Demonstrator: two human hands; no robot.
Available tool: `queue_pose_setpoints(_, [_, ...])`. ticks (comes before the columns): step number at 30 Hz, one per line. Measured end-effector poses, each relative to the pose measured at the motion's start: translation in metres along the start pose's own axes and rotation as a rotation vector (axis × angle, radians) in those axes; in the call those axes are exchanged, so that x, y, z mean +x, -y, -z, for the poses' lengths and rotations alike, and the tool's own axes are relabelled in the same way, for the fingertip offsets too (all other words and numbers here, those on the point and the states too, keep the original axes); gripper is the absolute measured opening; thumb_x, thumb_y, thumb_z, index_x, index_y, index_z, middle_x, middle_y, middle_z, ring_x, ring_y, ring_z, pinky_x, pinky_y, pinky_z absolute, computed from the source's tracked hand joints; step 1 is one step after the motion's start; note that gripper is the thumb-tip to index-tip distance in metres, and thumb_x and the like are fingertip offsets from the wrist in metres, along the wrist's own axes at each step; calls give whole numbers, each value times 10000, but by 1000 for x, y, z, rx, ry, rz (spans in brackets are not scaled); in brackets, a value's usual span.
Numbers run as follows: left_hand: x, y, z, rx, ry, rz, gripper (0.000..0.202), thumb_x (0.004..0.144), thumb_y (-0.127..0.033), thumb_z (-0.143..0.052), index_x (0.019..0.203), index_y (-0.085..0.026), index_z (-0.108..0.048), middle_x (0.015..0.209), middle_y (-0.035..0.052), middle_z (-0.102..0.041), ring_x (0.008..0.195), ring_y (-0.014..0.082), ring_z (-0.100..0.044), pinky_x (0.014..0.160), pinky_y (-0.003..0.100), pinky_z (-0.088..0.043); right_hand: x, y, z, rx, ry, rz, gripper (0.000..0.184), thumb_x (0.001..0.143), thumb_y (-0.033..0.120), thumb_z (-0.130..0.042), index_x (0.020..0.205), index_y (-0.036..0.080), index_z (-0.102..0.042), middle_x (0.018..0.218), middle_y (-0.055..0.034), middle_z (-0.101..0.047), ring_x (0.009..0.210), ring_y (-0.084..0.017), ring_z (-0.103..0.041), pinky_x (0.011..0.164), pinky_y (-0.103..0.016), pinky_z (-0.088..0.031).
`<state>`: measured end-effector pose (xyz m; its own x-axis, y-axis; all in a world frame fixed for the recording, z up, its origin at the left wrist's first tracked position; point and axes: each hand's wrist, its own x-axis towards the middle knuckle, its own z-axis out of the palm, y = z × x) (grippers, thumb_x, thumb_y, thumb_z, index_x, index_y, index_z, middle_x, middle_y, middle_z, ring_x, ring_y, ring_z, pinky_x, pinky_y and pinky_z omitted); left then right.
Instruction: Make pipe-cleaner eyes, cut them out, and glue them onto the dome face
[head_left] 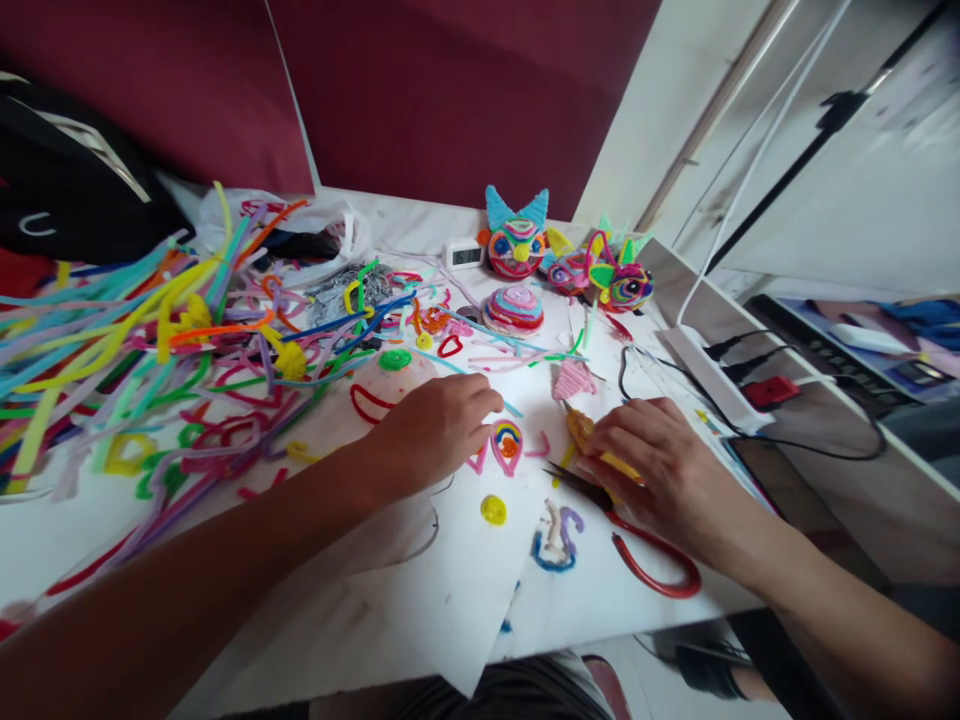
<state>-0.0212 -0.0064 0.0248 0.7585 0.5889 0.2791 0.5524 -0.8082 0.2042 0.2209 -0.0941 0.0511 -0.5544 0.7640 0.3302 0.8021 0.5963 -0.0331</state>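
Note:
My left hand (pixel 442 425) has its fingers curled together just above a pink teardrop-shaped pipe-cleaner piece (pixel 507 447) with coloured rings inside. Whatever is between those fingertips is hidden. My right hand (pixel 652 455) is closed around a yellow tool (pixel 579 428) with a thin tip; its kind is unclear. Red-handled scissors (pixel 660 575) lie partly under that hand, blades pointing left. Between the hands are a yellow disc (pixel 493 510) and a curled blue, purple and cream piece (pixel 556 537). A pale dome with a green spot (pixel 396 358) stands behind my left hand.
Loose pipe cleaners (pixel 135 340) cover the table's left side. Finished colourful figures (pixel 517 240) and a small digital clock (pixel 463 255) stand at the back. A pink woven piece (pixel 576 380) lies beyond my right hand. A power strip (pixel 720 380) with cables runs along the right edge.

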Motion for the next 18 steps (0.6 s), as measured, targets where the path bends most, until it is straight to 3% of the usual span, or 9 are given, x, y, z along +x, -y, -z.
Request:
queue_pose_setpoints(2, [2, 0, 3, -10, -88, 25, 43, 865, -162, -548, 827, -162, -568, 833, 20, -621, 769, 152, -592, 672, 256, -421, -10, -2, 1, 9, -36, -26, 165, 942, 209, -505, 827, 135, -597, 753, -66, -601, 718, -183, -515, 692, -343, -371])
queue_pose_setpoints(5, [4, -1, 11, 2, -150, 49, 139, 884, -188, -543, 749, -171, -516, 730, -10, -594, 669, 130, -565, 609, 242, -381, -22, -6, 0, 14, -64, -56, 179, 952, 200, -468, 799, 149, -544, 701, -52, -576, 667, -176, -504, 661, -336, -369])
queue_pose_setpoints(12, [2, 8, 33, 124, -111, 107, 247, 965, -321, -406, 806, -177, -528, 696, 5, -590, 656, 157, -585, 605, 258, -374, -45, -16, -9, 19, -106, -151, 151, 972, 244, -444, 839, 189, -489, 720, -29, -571, 642, -167, -509, 641, -318, -391])
queue_pose_setpoints(18, [-21, 20, 37, 130, -78, 206, 296, 975, -333, -348, 818, -182, -549, 732, 10, -616, 674, 149, -589, 615, 248, -395, -64, -21, -17, 88, -125, -281, 175, 976, 334, -425, 887, 215, -518, 768, -39, -602, 677, -188, -541, 637, -331, -438])
